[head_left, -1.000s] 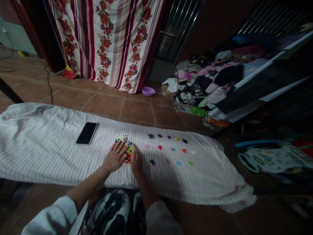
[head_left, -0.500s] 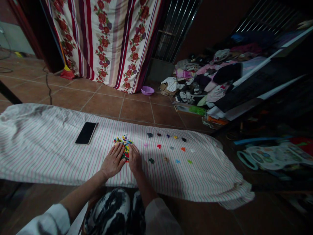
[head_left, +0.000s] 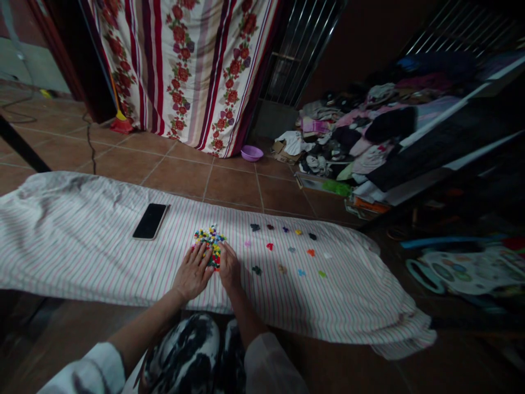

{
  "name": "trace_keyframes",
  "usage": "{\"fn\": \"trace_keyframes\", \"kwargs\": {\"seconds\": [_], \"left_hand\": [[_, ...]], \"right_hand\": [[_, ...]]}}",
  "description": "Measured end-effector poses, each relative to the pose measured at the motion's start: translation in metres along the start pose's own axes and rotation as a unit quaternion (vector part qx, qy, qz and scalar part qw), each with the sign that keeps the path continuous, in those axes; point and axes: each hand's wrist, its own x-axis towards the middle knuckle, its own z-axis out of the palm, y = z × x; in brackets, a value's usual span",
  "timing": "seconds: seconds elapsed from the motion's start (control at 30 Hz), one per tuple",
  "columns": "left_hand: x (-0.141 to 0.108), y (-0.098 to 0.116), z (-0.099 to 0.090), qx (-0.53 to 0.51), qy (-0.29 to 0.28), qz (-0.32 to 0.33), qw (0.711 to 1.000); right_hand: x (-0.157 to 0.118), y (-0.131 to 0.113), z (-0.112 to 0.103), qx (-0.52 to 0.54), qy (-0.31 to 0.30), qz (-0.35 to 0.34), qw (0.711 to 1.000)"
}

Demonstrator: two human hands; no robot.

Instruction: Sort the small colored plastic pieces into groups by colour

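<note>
A mixed heap of small colourful pieces (head_left: pixel 211 238) lies on the striped cloth (head_left: pixel 102 262). My left hand (head_left: pixel 193 273) rests flat at the heap's left side, fingers stretched out and slightly apart over its edge. Along the right side of the heap lies my right hand (head_left: pixel 230 267), its fingers extended and slightly bent; its fingertips touch the pieces. Right of the hands, small single-colour clusters sit in three rows, among them a red one (head_left: pixel 269 247), an orange one (head_left: pixel 310 253), a dark green one (head_left: pixel 256 270) and a lime one (head_left: pixel 322 273).
A black-screened phone (head_left: pixel 150 221) lies on the cloth to the left. Beyond the cloth are a tiled floor, a purple basin (head_left: pixel 251 153), a floral curtain (head_left: pixel 180 71) and a pile of clothes (head_left: pixel 348 131). My patterned trousers show below the cloth's near edge.
The whole view has shifted slightly, so things appear a little further right. Both hands remain at the heap, with only slight finger movement.
</note>
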Motion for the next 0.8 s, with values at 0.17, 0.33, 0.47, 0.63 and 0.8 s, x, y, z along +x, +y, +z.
{"fn": "trace_keyframes", "kwargs": {"seconds": [0.17,0.33,0.47,0.63,0.8], "left_hand": [[0.005,-0.002,0.007,0.001,-0.003,-0.029,1.0],[0.017,-0.008,0.008,-0.01,-0.004,-0.044,0.999],[0.021,-0.011,0.006,-0.014,-0.006,-0.033,0.999],[0.015,-0.01,0.005,-0.018,-0.01,0.003,1.0],[0.003,-0.014,0.0,-0.055,0.005,0.004,0.998]], "right_hand": [[0.002,0.002,0.001,-0.004,0.018,0.0,1.0],[0.003,0.001,0.004,0.005,0.04,0.016,0.999],[0.003,0.001,0.004,0.005,0.039,0.02,0.999],[0.003,0.001,0.003,0.018,0.043,0.029,0.999],[0.003,0.0,0.003,0.025,0.044,0.027,0.998]]}}
